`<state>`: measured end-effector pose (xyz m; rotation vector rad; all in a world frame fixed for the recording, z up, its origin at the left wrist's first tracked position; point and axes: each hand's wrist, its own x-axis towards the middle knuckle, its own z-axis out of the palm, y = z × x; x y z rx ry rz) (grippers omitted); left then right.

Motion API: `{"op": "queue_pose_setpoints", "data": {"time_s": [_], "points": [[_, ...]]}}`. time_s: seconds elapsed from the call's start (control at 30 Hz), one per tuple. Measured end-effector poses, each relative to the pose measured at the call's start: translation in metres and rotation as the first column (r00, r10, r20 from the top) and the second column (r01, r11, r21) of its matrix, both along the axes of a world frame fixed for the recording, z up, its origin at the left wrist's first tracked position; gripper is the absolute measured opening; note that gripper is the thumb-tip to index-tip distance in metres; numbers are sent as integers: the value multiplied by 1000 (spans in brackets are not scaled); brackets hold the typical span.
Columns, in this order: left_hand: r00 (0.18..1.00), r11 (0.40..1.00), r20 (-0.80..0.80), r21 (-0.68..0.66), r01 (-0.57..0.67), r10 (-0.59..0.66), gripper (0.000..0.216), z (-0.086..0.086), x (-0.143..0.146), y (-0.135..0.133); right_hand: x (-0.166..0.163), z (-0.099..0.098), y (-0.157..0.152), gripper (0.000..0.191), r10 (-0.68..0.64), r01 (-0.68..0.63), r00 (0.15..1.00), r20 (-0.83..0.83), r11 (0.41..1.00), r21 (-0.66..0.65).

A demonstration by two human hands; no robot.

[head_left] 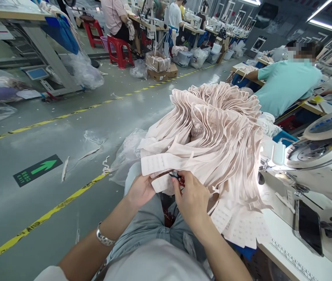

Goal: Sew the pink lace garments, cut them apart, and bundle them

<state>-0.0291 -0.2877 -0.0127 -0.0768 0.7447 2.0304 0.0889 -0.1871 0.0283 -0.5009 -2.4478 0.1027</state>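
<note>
My left hand (141, 190) is closed on the pale end tab of a bra band (160, 184), held over my lap. In my right hand (193, 199) is a small pair of dark thread snips (174, 175), its blades at the edge of that tab. Right above both hands, another pale tab (157, 163) hangs out of the large heap of pale pink bra bands (212, 121). The heap is bunched in many folds and spills over the table edge. Several tabs with rows of small marks (236, 230) hang at its lower right.
A white sewing machine (326, 164) stands at the right, with a dark phone (308, 226) on the table (288, 253) before it. A person in a turquoise shirt (285, 86) sits beyond. Plastic bags (130, 154) and yellow-striped tape (51, 214) lie on the floor at left.
</note>
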Motion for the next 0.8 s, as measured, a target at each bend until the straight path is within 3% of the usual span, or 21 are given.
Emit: {"op": "queue_pose_setpoints", "data": {"time_s": [0.1, 0.2, 0.33, 0.4, 0.53, 0.67, 0.8], "points": [[1000, 1000, -26, 20, -14, 14, 24, -1, 7, 0, -5, -2, 2, 24, -34, 31, 997, 69, 999, 36], [997, 999, -74, 22, 27, -25, 40, 0, 16, -3, -10, -5, 6, 22, -43, 39, 994, 101, 998, 48], [955, 979, -222, -107, 176, -196, 52, -2, 21, -6, -11, -7, 7, 22, -36, 34, 996, 77, 999, 38], [952, 977, -254, -167, 129, -169, 48, -4, 17, -6, -9, -5, 5, 22, -8, 8, 1000, 29, 1000, 19], [991, 994, -132, -109, -12, -2, 26, -4, -2, -2, -1, 0, 0, 19, 97, -100, 989, -109, 995, -23], [997, 997, -13, -6, 78, -78, 24, 1, -8, 0, 3, 1, -3, 19, 84, -87, 992, -98, 996, -25], [999, 997, 43, -64, 32, -30, 30, 0, -2, 0, 2, -1, -2, 22, 21, -21, 999, -40, 1000, -7]]}}
